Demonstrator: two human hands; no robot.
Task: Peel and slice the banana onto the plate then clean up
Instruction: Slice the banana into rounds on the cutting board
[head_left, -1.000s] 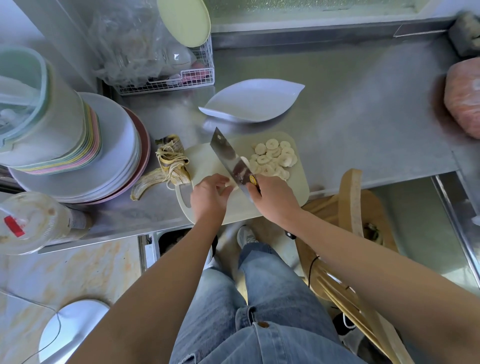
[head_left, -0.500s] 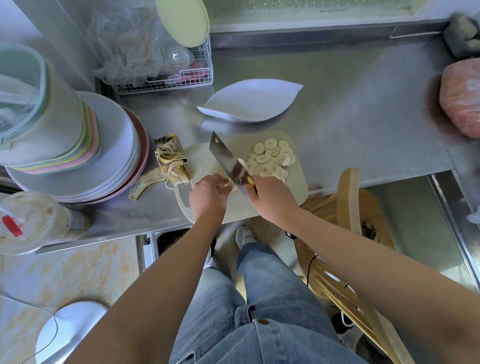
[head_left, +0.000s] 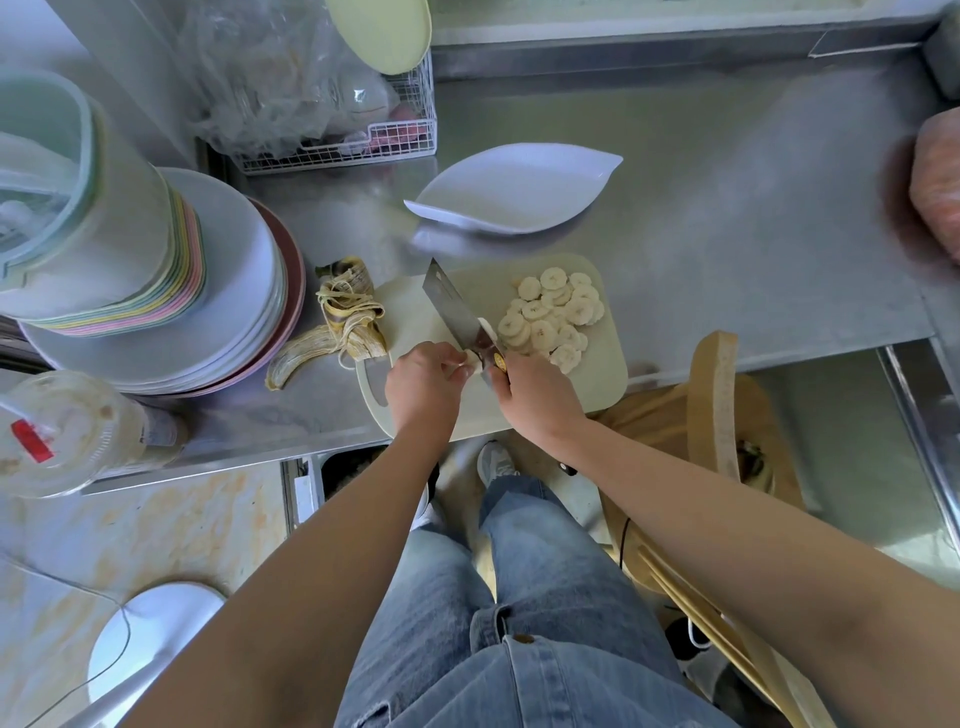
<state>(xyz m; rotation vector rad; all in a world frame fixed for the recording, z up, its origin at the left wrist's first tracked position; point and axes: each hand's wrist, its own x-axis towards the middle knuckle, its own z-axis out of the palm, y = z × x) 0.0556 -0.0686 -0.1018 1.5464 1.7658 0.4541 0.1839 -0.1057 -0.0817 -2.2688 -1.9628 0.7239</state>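
1. The left hand pinches a short banana stub with curled fingers, over the near edge of the cutting board.
2. The stub points right, toward the blade. Little is left, so the next cut probably falls very close to these fingertips.
3. The right hand is clamped on the knife handle, just right of the stub.
4. The slices are heaped on the board's right half.
5. The plate stands behind the board, and the peel lies at its left edge.
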